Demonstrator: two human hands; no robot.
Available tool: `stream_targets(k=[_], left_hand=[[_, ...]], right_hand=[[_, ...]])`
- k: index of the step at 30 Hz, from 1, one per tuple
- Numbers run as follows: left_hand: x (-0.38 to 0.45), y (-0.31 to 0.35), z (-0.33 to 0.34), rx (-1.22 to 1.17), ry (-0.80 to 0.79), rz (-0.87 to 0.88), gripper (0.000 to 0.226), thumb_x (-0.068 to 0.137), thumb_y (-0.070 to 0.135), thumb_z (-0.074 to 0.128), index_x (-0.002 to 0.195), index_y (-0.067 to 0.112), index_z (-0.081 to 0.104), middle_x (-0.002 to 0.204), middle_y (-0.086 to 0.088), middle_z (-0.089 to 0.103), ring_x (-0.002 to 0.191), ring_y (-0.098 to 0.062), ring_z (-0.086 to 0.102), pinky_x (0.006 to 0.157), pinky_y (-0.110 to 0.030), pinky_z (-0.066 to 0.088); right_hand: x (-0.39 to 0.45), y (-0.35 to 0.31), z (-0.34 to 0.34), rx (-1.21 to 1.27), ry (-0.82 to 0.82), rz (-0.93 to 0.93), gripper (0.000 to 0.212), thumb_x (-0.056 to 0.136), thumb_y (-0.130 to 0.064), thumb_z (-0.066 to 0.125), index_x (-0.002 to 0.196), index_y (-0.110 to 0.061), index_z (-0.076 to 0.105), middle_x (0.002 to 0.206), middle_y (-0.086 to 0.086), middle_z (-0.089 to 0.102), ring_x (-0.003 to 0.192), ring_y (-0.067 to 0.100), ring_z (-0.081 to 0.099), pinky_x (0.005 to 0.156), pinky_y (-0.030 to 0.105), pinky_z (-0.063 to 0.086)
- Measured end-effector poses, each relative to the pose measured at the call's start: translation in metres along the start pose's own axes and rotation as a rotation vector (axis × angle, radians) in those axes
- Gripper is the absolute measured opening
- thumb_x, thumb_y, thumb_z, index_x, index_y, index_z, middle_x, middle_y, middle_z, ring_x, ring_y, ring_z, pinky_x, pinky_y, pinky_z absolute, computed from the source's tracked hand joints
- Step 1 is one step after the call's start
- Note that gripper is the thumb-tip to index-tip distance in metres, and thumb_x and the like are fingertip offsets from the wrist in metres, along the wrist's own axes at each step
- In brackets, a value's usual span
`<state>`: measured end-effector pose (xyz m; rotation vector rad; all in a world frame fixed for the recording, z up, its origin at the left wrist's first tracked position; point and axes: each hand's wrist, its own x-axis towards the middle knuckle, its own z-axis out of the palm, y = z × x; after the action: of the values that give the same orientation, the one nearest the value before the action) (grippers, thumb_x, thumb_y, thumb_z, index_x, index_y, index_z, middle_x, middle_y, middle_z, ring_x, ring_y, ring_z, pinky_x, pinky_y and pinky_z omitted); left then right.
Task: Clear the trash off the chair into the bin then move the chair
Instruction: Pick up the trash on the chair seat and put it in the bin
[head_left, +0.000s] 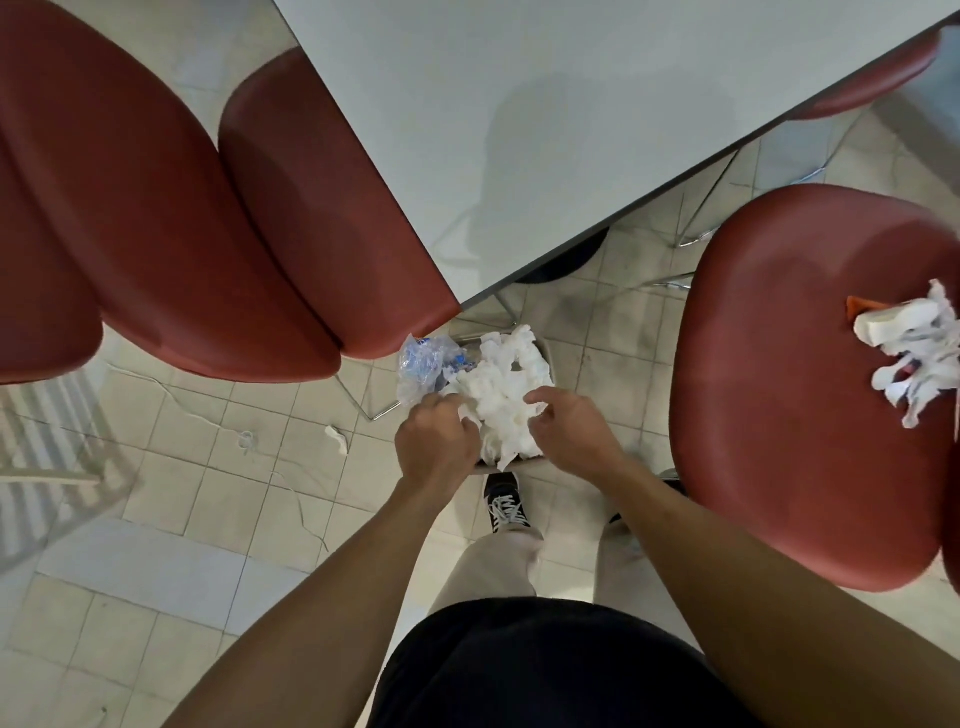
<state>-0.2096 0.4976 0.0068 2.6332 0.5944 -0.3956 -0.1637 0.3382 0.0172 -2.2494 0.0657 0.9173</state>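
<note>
left hand pinches crumpled white tissue | right hand loosely curled, empty | glossy red chair

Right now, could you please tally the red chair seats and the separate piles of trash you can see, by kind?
Red chair seats: 4, far left, next to it, right with trash on it, and behind the table.
Trash piles: 2, white paper and clear plastic at the bin, and torn paper on the right chair.
Total: 6

Pale tiled floor (scuffed), grey table, red seats.
</note>
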Motion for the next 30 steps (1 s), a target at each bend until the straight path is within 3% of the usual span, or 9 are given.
stream_targets(k=[6,10,14,17,22,30], left_hand=[[-0.001,0.047,-0.001,0.035,0.018,0.087,0.033,0.087,0.025,0.057,0.118,0.020,0.065,0.120,-0.004,0.063,0.111,-0.024,0.057,0.089,-0.037,0.047],[-0.001,0.093,0.004,0.060,-0.015,0.173,0.034,0.089,0.026,0.056,0.121,0.020,0.064,0.123,-0.003,0.061,0.114,-0.023,0.055,0.090,-0.034,0.044],[-0.003,0.143,0.017,0.077,-0.057,0.254,0.029,0.088,0.023,0.054,0.115,0.022,0.066,0.116,-0.003,0.062,0.107,-0.024,0.058,0.082,-0.033,0.046],[-0.004,0.186,0.032,0.155,-0.123,0.279,0.034,0.088,0.025,0.054,0.121,0.025,0.062,0.122,-0.003,0.059,0.112,-0.024,0.055,0.087,-0.034,0.045],[-0.008,0.263,0.061,0.164,-0.181,0.378,0.035,0.091,0.027,0.053,0.125,0.024,0.059,0.122,-0.003,0.058,0.111,-0.026,0.055,0.092,-0.040,0.047],[0.004,0.384,0.122,0.234,-0.264,0.560,0.031,0.089,0.034,0.055,0.119,0.030,0.060,0.112,0.004,0.063,0.104,-0.021,0.061,0.087,-0.036,0.048]], right_hand=[[-0.014,0.016,-0.032,0.018,0.086,-0.044,0.033,0.091,-0.013,0.052,0.122,-0.015,0.062,0.098,0.011,0.071,0.089,0.027,0.065,0.081,0.030,0.051],[-0.023,0.044,-0.059,0.060,0.142,-0.073,0.034,0.090,-0.012,0.051,0.121,-0.013,0.063,0.103,0.014,0.071,0.092,0.030,0.066,0.085,0.037,0.053],[-0.028,0.076,-0.088,0.166,0.169,0.006,0.034,0.088,-0.009,0.052,0.119,-0.017,0.064,0.084,0.006,0.067,0.071,0.020,0.060,0.071,0.033,0.054],[-0.031,0.105,-0.117,0.170,0.213,0.037,0.038,0.087,-0.012,0.053,0.124,-0.018,0.062,0.097,0.007,0.068,0.085,0.021,0.063,0.081,0.028,0.051],[-0.032,0.163,-0.173,0.186,0.280,0.097,0.038,0.086,-0.015,0.055,0.123,-0.020,0.062,0.116,0.009,0.065,0.107,0.026,0.061,0.098,0.035,0.047],[-0.029,0.266,-0.266,0.258,0.364,0.271,0.040,0.086,-0.014,0.056,0.125,-0.019,0.062,0.116,0.011,0.064,0.108,0.027,0.061,0.098,0.036,0.047]])
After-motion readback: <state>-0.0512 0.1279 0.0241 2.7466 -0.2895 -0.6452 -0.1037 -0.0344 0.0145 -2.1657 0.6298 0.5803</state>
